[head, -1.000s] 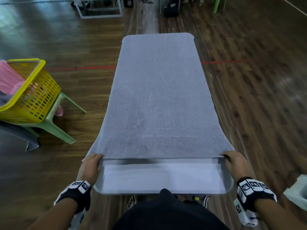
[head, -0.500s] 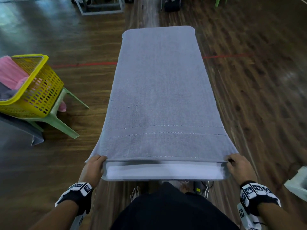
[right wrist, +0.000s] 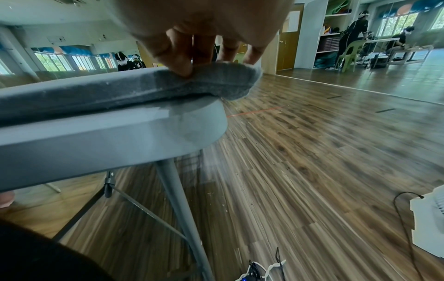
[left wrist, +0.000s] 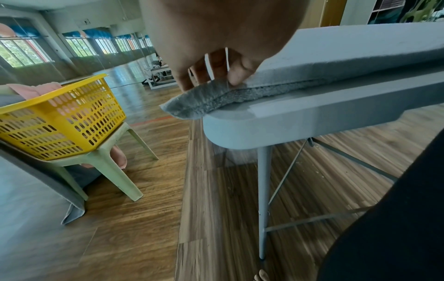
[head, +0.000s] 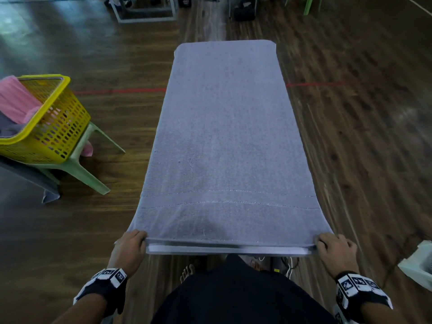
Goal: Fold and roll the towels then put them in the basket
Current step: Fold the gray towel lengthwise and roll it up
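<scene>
A grey towel (head: 224,141) lies folded lengthwise along a narrow grey table (head: 229,250), covering nearly all of it. My left hand (head: 131,247) pinches the towel's near left corner (left wrist: 192,102), which juts past the table's edge. My right hand (head: 333,250) pinches the near right corner (right wrist: 230,83) in the same way. The yellow basket (head: 49,127) sits on a green plastic stool (head: 79,164) to the left, with a pink towel (head: 16,101) inside.
A grey cloth (head: 30,181) hangs to the floor beside the stool. A white fan-like box (head: 418,265) and cables (right wrist: 259,270) lie on the wooden floor at the right. Other people (right wrist: 355,36) work at tables far off.
Both hands have drawn the towel's near edge toward me, so the strip of bare table at the front has shrunk to a thin line.
</scene>
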A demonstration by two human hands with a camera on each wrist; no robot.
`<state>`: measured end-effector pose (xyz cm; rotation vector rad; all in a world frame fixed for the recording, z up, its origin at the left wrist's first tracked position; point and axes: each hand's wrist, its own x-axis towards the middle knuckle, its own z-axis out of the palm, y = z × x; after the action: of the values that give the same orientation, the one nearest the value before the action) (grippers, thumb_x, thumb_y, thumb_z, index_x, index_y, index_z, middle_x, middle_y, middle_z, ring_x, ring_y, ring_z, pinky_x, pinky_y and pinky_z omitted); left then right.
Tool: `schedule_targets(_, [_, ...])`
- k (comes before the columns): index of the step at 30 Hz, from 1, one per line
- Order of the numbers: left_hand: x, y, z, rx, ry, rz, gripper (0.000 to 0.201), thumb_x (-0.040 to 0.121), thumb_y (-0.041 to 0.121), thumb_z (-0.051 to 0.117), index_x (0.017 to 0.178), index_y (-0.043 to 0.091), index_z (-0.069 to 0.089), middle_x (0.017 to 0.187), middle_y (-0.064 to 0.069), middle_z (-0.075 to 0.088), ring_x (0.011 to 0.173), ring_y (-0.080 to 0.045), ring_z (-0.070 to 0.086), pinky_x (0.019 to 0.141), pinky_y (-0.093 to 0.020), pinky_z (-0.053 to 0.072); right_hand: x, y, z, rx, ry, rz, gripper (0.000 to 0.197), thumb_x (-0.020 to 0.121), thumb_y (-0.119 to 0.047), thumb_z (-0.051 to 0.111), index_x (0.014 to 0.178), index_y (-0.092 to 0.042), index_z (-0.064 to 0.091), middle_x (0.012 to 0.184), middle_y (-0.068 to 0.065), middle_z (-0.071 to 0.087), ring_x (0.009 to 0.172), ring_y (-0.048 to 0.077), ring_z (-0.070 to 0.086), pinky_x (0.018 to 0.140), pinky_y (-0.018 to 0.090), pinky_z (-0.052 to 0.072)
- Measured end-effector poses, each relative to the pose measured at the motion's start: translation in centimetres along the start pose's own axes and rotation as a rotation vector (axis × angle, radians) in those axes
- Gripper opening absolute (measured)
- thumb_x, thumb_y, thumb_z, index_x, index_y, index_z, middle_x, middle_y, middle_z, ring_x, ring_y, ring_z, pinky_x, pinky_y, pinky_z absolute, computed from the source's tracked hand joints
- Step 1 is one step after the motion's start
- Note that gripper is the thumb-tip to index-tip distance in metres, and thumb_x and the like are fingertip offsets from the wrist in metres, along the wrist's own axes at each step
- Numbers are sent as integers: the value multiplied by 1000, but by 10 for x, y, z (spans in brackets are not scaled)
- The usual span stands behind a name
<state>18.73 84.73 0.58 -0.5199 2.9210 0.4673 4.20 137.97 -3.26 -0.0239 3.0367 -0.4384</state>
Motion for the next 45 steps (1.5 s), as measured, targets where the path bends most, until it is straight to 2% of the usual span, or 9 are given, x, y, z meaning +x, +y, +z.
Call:
schedule_targets(3, [12,6,-3,67,-13,-53,14,89,17,54,81,28,52,79,8,53,75,-14,46,71,-33,38,10,-5,1,-21,-24,10,15,88,-18,50,83,-27,60,84,-2,63,85,22,53,86,41,29])
schedule_targets(9, [12,20,8,128,113,-189,22,75,8,64,93,17,54,90,-7,50,85,-29,47,82,-46,37,5,-11,-8,-45,88,94,30,69,-10,76,96,-19,67,103,11,59,95,36,54,89,49,35])
schedule_targets(12, [1,30,14,-13,180,-100,27,68,-5,67,85,12,55,83,-6,51,74,-25,47,66,-41,42,-4,-13,-7,67,102,-137,26,67,-1,78,87,-13,67,93,7,61,83,28,56,77,43,45])
schedule_targets(15, [-11,30,22,-86,164,10,35,62,-10,71,87,10,58,85,-6,55,74,-23,49,66,-35,43,-11,-8,4,141,7,-241,29,68,5,75,91,-11,68,94,3,62,92,18,53,83,37,46])
schedule_targets(20, [-10,17,19,-134,163,-70,27,74,-2,70,99,6,63,99,-9,60,89,-26,51,79,-39,46,-7,-2,9,124,34,-140,31,66,7,75,92,-8,68,95,10,64,90,32,57,82,41,46])
schedule_targets(25, [-6,12,15,-126,161,-81,22,78,-3,65,98,6,66,98,-10,63,87,-28,51,73,-37,43,1,-8,2,177,57,-87,28,64,15,72,88,0,70,94,20,63,82,41,59,79,49,50])
schedule_targets(32, [9,8,15,-47,131,-141,21,75,-7,63,91,6,68,89,-12,64,84,-32,53,73,-42,45,13,-15,-1,112,-3,85,27,74,3,63,97,-10,70,103,11,63,92,35,58,79,42,50])
schedule_targets(40, [8,-4,9,-4,194,-62,16,74,12,56,78,7,71,69,-9,64,64,-33,57,65,-41,44,17,-2,-7,15,105,-55,16,67,-1,72,75,-15,70,74,5,67,74,32,58,75,44,44])
schedule_targets(45, [8,-6,2,139,128,-113,27,84,29,31,74,25,56,73,6,56,77,-20,50,82,-42,28,18,-6,-3,-85,80,4,15,80,-7,63,79,-21,69,82,3,69,83,27,54,84,41,28])
